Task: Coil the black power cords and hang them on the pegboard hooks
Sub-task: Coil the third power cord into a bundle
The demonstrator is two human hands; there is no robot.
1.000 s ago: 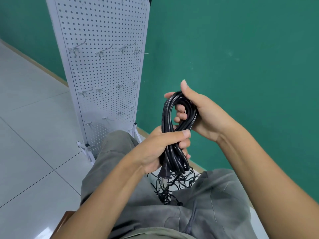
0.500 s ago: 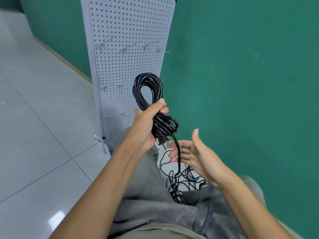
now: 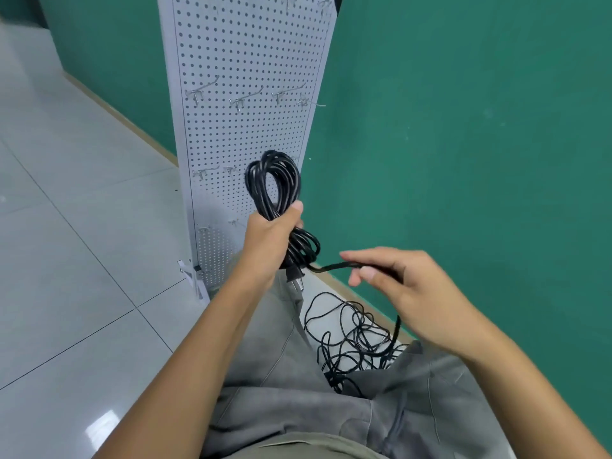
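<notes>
- Left hand [image 3: 275, 236] is wrapped round the middle of the coiled black cord [image 3: 275, 183], squeezing the loops together, right in front of the lower part of the pegboard [image 3: 245, 61].
- Top loop of the coil sticks up above the fist and overlaps the pegboard's holes; a smaller bunch of loops bulges out under the fist, with the plug [image 3: 295, 279] dangling just below it.
- Right hand [image 3: 397, 286] sits off to the right of the pegboard's foot, fingers and thumb pinching the loose tail [image 3: 334, 267] that runs out sideways from the bottom of the coil.
- From that hand the tail drops down into a messy pile of cords [image 3: 351, 336] on the floor [image 3: 66, 260], just right of the pegboard's base, between the person's knees in grey trousers [image 3: 265, 352].
- Pegboard is white, standing upright against the green wall [image 3: 463, 127] on a little white foot.
- Metal hooks [image 3: 245, 100] poke out in rows across the pegboard, a row well above the coil and more beside it at coil height; nothing's hung on the ones I can see.
</notes>
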